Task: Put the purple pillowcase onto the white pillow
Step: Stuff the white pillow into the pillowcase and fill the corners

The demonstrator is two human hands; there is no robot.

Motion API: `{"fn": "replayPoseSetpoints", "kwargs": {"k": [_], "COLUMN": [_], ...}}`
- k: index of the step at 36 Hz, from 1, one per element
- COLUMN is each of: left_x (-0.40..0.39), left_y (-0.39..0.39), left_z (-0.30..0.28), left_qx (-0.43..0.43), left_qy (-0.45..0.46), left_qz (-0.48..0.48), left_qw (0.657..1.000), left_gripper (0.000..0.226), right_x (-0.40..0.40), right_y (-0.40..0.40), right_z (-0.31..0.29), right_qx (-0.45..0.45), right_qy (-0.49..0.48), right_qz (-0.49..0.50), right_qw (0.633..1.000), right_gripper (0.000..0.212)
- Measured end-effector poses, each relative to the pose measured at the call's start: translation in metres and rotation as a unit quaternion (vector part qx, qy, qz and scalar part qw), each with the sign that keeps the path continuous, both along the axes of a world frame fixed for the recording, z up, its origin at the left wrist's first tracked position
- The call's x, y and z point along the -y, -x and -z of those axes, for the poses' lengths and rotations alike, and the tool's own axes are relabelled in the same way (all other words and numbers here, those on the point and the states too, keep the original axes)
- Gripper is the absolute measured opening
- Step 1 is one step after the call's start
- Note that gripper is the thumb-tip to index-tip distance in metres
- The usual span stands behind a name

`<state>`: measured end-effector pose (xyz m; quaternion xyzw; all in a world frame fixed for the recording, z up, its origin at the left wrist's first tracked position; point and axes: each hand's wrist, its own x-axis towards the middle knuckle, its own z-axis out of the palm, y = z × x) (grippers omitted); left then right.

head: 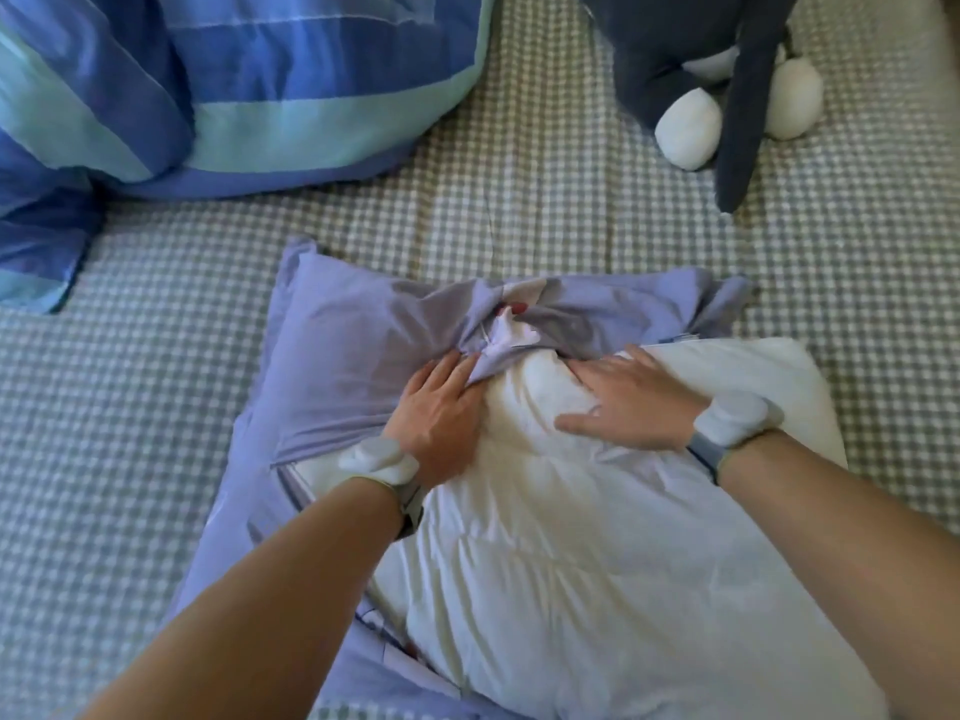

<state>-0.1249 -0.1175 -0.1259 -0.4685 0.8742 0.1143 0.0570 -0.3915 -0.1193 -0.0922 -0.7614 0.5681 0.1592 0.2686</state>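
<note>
The white pillow [597, 553] lies on the bed in front of me, its far left part inside the purple pillowcase [343, 356]. The case is bunched in a twisted ridge across the pillow's far end, and its open edge runs down the pillow's left side. My left hand [441, 413] lies at the case's edge, its fingertips tucked under a fold of the purple cloth. My right hand [628, 402] presses flat on the pillow's bare top, with its fingertips reaching under the bunched cloth. Both wrists wear grey bands.
A grey-and-white checked sheet [519, 200] covers the bed. A blue and teal striped duvet [208, 80] is heaped at the far left. A dark plush toy with white feet [691, 122] sits at the far right.
</note>
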Motion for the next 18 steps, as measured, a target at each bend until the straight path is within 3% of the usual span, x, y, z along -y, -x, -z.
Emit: {"fn": "replayPoseSetpoints", "kwargs": {"k": [3, 5, 7, 9, 12, 14, 16, 18], "left_x": [0.0, 0.002, 0.003, 0.004, 0.02, 0.032, 0.033, 0.022], "left_y": [0.003, 0.006, 0.009, 0.014, 0.024, 0.032, 0.041, 0.053], "left_z": [0.009, 0.006, 0.001, -0.01, -0.017, -0.021, -0.026, -0.032], "left_qx": [0.007, 0.004, 0.002, -0.006, -0.087, -0.127, -0.107, -0.066], "left_qy": [-0.016, -0.024, -0.042, -0.085, -0.152, -0.169, -0.161, -0.085], "left_qz": [-0.03, -0.041, -0.064, -0.093, -0.143, -0.149, -0.129, -0.043], "left_qw": [0.999, 0.999, 0.997, 0.992, 0.974, 0.966, 0.973, 0.993], "left_gripper": [0.059, 0.057, 0.06, 0.07, 0.071, 0.068, 0.062, 0.05], "right_x": [0.005, 0.002, -0.008, -0.032, -0.073, -0.085, -0.087, -0.088], "right_y": [0.067, 0.086, 0.077, 0.051, 0.012, -0.011, -0.037, -0.071], "right_z": [-0.006, -0.006, -0.007, -0.008, -0.014, -0.029, -0.044, -0.051], "right_qx": [-0.094, -0.108, -0.09, -0.052, 0.036, 0.09, 0.132, 0.155], "right_qy": [-0.034, -0.061, -0.083, -0.075, -0.014, 0.011, 0.009, 0.038], "right_qz": [0.046, 0.095, 0.116, 0.113, 0.122, 0.147, 0.144, 0.1], "right_qw": [0.994, 0.988, 0.986, 0.989, 0.992, 0.985, 0.981, 0.982], "right_gripper": [0.103, 0.105, 0.093, 0.065, 0.022, 0.019, 0.021, 0.019]}}
